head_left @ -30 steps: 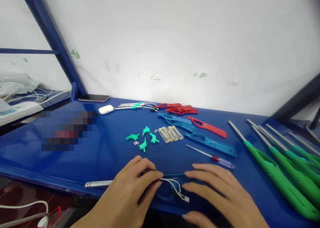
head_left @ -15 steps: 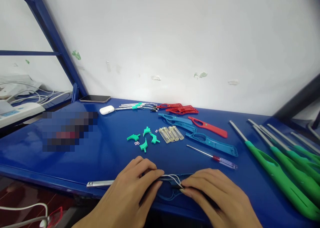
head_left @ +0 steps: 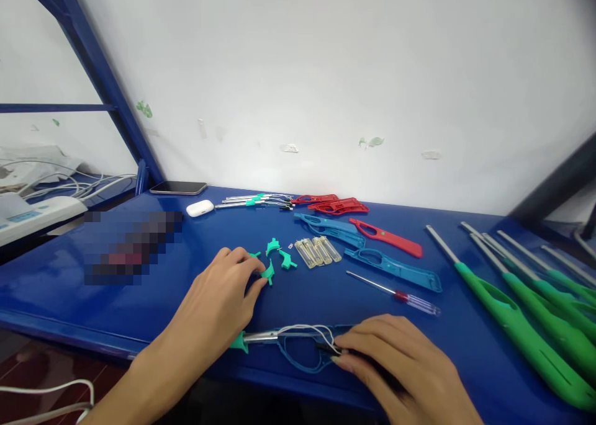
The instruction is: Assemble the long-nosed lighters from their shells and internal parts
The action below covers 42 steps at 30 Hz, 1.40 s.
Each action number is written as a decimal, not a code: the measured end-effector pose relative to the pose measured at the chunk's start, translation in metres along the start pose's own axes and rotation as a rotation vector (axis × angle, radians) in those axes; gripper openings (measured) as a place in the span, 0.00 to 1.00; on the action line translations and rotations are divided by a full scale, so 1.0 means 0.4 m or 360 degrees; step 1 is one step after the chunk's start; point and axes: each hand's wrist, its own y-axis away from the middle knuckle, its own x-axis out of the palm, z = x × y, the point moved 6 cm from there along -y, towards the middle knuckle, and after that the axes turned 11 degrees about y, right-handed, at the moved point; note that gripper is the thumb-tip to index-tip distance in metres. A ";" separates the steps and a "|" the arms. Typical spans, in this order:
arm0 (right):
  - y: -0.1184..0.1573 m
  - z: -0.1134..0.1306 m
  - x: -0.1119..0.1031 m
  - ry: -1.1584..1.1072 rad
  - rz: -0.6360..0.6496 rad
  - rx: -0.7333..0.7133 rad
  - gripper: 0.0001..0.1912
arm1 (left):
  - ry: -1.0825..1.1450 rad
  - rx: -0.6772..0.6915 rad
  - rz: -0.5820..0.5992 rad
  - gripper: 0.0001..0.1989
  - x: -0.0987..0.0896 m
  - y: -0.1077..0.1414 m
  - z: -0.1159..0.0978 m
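A phone (head_left: pixel 179 188) lies flat at the back left of the blue worktop (head_left: pixel 51 279), a small white case (head_left: pixel 200 208) near it. Farther left, white cables (head_left: pixel 69 182) tangle beside a power strip (head_left: pixel 44 213). A white wall (head_left: pixel 326 71) with scuffed patches rises behind. One dark, pixelated object (head_left: pixel 135 248) cannot be made out.

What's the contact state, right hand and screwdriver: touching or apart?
Apart. The head view shows a strip of blue tabletop between the right hand and the screwdriver, which lies beyond it.
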 end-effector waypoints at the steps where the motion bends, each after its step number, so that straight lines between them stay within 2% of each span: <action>1: 0.000 0.001 0.002 0.0004 0.0008 -0.0002 0.13 | 0.0013 -0.0007 0.0014 0.09 0.003 0.000 -0.002; 6: -0.003 0.005 0.006 0.0028 0.0021 0.0006 0.13 | 0.0143 0.0031 0.0041 0.08 -0.011 0.028 -0.046; 12: -0.007 0.005 0.000 -0.0003 0.0024 0.0024 0.14 | 0.0496 0.0008 0.0199 0.05 -0.024 0.065 -0.105; 16: -0.007 0.006 0.000 -0.0034 0.0024 0.0015 0.14 | 0.0573 0.0120 0.0138 0.05 -0.023 0.071 -0.123; 20: -0.003 0.003 0.003 -0.0025 0.0060 0.0037 0.16 | 0.0410 0.0231 -0.0008 0.23 -0.025 0.095 -0.121; 21: -0.002 0.003 0.004 -0.0025 0.0068 0.0036 0.16 | 0.0386 0.0254 -0.0058 0.23 -0.029 0.101 -0.121; 23: 0.000 0.002 0.003 -0.0028 0.0073 0.0037 0.16 | 0.0452 0.0272 -0.0117 0.16 -0.035 0.108 -0.125; 26: -0.001 0.002 0.004 -0.0039 0.0075 0.0040 0.15 | 0.0758 0.0214 -0.0050 0.07 -0.033 0.105 -0.130; 31: -0.006 0.004 0.005 -0.0018 0.0099 0.0036 0.18 | 0.1029 0.0229 0.0068 0.10 -0.020 0.106 -0.134; 35: -0.008 0.004 0.002 -0.0012 0.0106 0.0027 0.18 | 0.0803 0.0462 0.0045 0.13 -0.009 0.124 -0.140; 42: -0.002 0.003 0.005 -0.0015 0.0083 0.0106 0.19 | 0.0422 0.0645 0.0063 0.22 0.002 0.141 -0.150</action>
